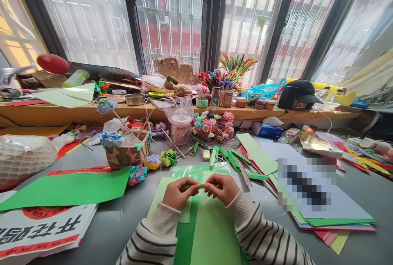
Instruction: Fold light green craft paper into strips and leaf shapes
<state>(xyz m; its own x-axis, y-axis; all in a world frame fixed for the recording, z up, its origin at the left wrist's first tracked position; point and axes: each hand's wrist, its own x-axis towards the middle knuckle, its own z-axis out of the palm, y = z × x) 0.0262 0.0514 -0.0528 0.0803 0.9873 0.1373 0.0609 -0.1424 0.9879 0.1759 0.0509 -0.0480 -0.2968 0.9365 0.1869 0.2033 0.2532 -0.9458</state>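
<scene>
My left hand (179, 193) and my right hand (223, 189) meet fingertip to fingertip in the middle of the table. Pinched between them is a small light green paper strip (202, 186), mostly hidden by the fingers. Below lie a long light green paper sheet (216, 232) and a shorter pale green piece (161, 199), both over darker green paper (186, 240). Just beyond the hands, several folded green strips (235, 162) are heaped beside a pink-edged ruler (242, 173).
To the right is a stack of coloured paper (340, 199); to the left, a bright green sheet (70, 185) covers part of a printed bag (46, 232). A basket (125, 156) with paper flowers, a lidded plastic cup (181, 128) and a tissue box (267, 129) stand farther back, before a crowded ledge (80, 113).
</scene>
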